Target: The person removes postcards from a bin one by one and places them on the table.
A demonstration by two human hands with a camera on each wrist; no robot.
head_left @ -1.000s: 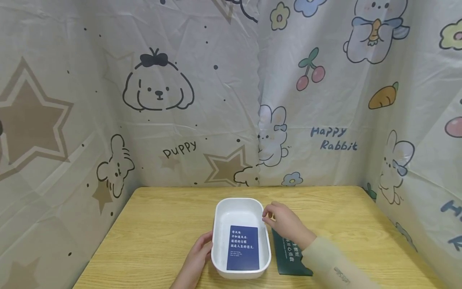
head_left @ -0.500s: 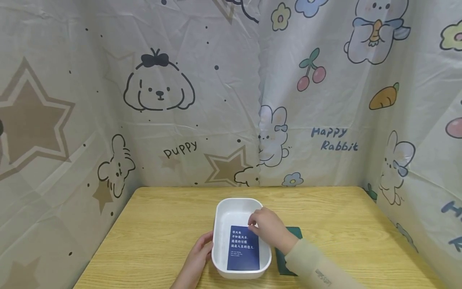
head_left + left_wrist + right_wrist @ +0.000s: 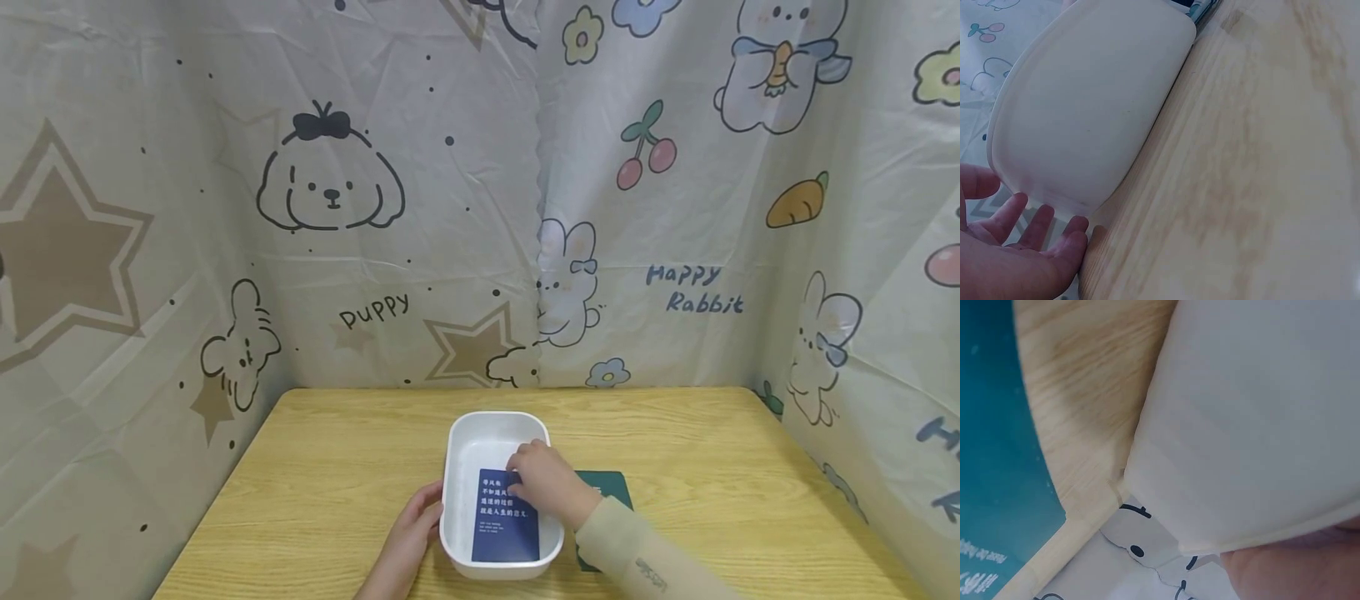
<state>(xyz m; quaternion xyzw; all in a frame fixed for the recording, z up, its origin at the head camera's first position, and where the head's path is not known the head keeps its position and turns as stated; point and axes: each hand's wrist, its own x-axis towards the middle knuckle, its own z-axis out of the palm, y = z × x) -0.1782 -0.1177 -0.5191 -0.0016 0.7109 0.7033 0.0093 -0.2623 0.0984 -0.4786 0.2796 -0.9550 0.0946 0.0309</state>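
A pale fabric curtain (image 3: 457, 192) printed with puppies, rabbits, stars, flowers and cherries surrounds the back and both sides, lettered "Puppy" and "Happy Rabbit". In front of it stretches a light wood-grain counter (image 3: 352, 467). On the counter's near middle stands a white oblong tub (image 3: 501, 571) with rounded corners. Just right of the tub, apart from it with a strip of wood between, lies a dark green booklet (image 3: 613, 482) with white lettering, partly hidden by a pale sleeve (image 3: 647, 554). Inside the tub, in its near half and closer to the right wall, lies a navy-blue booklet (image 3: 504, 537) with several lines of white Chinese text. The right hand (image 3: 551, 482) reaches over the tub's right rim, fingers bent at the booklet's upper right edge; whether its grip pinches the cover cannot be told. The left hand (image 3: 412, 527) rests against the tub's left wall, its grip loose, fingers relaxed and spread slightly apart.
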